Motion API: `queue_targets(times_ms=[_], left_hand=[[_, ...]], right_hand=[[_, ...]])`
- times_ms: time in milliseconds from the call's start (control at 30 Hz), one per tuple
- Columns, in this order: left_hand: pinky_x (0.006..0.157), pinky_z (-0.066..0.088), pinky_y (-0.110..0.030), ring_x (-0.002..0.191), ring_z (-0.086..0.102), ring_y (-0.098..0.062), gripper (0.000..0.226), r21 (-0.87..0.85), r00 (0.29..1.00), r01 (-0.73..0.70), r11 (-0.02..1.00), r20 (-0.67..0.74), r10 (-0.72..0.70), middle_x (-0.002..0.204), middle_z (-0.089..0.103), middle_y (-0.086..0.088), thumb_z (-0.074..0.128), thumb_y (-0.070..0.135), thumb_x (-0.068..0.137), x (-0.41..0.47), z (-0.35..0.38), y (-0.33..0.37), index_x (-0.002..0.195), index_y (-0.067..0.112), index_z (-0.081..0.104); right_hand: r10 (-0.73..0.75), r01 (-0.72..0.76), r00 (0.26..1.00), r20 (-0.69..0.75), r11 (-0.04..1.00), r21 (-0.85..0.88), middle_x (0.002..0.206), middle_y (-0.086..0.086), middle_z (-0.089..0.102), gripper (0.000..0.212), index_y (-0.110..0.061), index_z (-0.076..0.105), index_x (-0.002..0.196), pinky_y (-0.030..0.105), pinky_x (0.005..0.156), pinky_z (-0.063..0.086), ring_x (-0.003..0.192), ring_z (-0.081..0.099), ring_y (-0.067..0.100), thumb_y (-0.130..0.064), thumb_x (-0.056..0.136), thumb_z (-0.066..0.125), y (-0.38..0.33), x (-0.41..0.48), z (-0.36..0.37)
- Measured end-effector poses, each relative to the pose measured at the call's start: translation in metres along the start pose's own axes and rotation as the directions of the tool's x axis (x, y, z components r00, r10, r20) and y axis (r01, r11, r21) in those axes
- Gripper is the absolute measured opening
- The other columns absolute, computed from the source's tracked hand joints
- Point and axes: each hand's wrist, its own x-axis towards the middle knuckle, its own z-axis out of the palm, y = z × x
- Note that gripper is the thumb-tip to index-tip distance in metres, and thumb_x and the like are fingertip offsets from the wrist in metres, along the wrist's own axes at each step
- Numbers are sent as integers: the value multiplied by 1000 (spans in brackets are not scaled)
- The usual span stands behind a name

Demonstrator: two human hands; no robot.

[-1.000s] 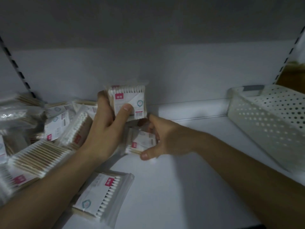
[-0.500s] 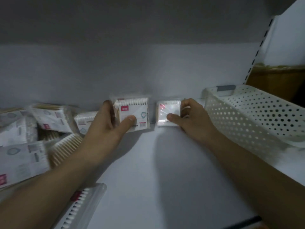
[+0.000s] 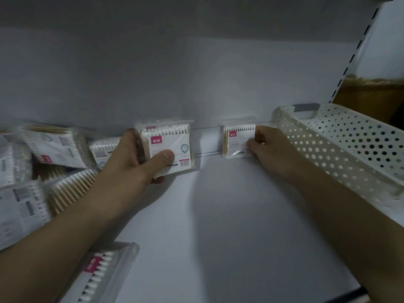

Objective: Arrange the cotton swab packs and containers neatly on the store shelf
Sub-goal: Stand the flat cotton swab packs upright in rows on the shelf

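My left hand [image 3: 133,158] grips an upright cotton swab pack [image 3: 169,142] with a pink label, thumb across its front, near the back of the white shelf [image 3: 218,215]. My right hand [image 3: 271,149] holds a second, smaller-looking swab pack [image 3: 237,139] upright against the shelf's back wall, fingers pinching its right edge. A jumbled heap of swab packs [image 3: 43,162] lies at the left. One more pack [image 3: 102,274] lies flat under my left forearm near the front edge.
A white perforated plastic basket [image 3: 341,149] stands at the right, close to my right hand. The grey back wall [image 3: 196,84] closes the shelf behind. A slotted upright [image 3: 354,51] runs at the far right.
My right hand picked a pack off the shelf floor and carried it right, standing it against the back wall. My left hand kept its pack. The view shifted right.
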Motion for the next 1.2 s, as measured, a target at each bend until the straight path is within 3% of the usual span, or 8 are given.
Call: queue_targets(times_ms=[133,200,333,467,567,667,867,1200], left_hand=[[69,63,-28,101,75,-17,47,-47,998,18,999,66,-15,113,77,0,75,11,86,0,0,-3,127,16,53],[68,60,-26,103,75,-19,56,-54,993,24,998,114,-18,116,76,0,75,21,79,0,0,-3,130,16,52],[66,61,-32,96,77,-27,64,-47,991,25,999,132,-18,115,77,-4,76,27,75,1,0,-1,132,13,51],[64,58,-30,85,76,-27,55,-19,981,-29,999,193,32,107,77,-10,76,24,81,1,0,2,131,9,58],[63,59,-30,78,74,-23,36,12,969,-77,997,235,72,95,78,-12,73,23,86,0,3,5,119,8,67],[70,63,-40,86,76,-30,42,-61,976,-8,998,216,21,105,76,-18,69,32,94,-1,4,3,126,6,61],[78,62,-43,93,76,-38,28,-180,982,150,972,139,-126,104,77,-18,51,4,102,0,6,-1,129,0,55],[77,64,-37,97,74,-28,20,-62,989,113,992,104,-107,106,78,-9,58,8,99,0,5,-5,119,8,61]], right_hand=[[63,-64,998,-30,997,-43,79,-4,68,9,-16,67,98,33,78,52,75,65,17,-20,96,59,1,-2,1],[85,-92,993,-81,992,-91,95,-2,68,28,-13,59,117,28,83,48,86,64,19,-30,95,63,-6,-7,1],[-198,142,934,-298,970,-198,88,0,62,27,-15,51,105,27,69,41,76,60,18,-34,93,67,-43,-29,2],[-200,152,976,83,906,395,84,-2,73,28,-18,65,106,27,63,49,68,65,10,-34,86,76,-66,-48,20],[-291,155,929,229,867,473,86,15,73,21,-6,69,108,34,71,54,75,65,18,-10,88,76,-62,-50,27],[-267,153,947,178,863,482,77,30,60,18,6,65,99,18,55,42,63,50,17,-6,89,74,-49,-38,15],[-212,216,975,70,974,-65,81,-14,66,15,-30,57,86,24,67,43,70,62,5,-24,92,70,-14,-16,-24],[31,-29,999,21,995,-96,77,4,71,10,-17,54,96,47,80,58,73,71,23,-20,96,63,1,-14,-16]])
